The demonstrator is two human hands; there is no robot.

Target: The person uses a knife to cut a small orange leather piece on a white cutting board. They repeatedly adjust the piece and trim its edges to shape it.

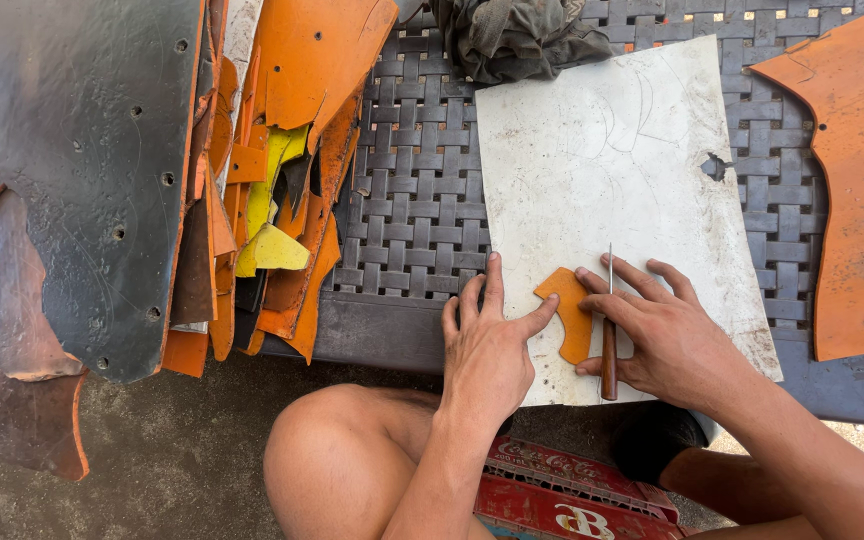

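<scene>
A small curved orange piece [569, 310] lies on a worn white cutting board [602, 170] near its front edge. My left hand [487, 340] lies flat with fingers spread, its thumb pressing the piece's left side. My right hand [657, 330] grips a thin pointed tool with a brown wooden handle [608, 355]. Its metal tip points away from me along the piece's right edge.
The board rests on a dark woven plastic table [412, 190]. Several orange and yellow offcuts [277, 200] and a large dark sheet [82, 160] lie at the left. Another orange sheet [862, 200] sits at the right, a grey rag [512, 35] behind, a red crate [572, 495] below.
</scene>
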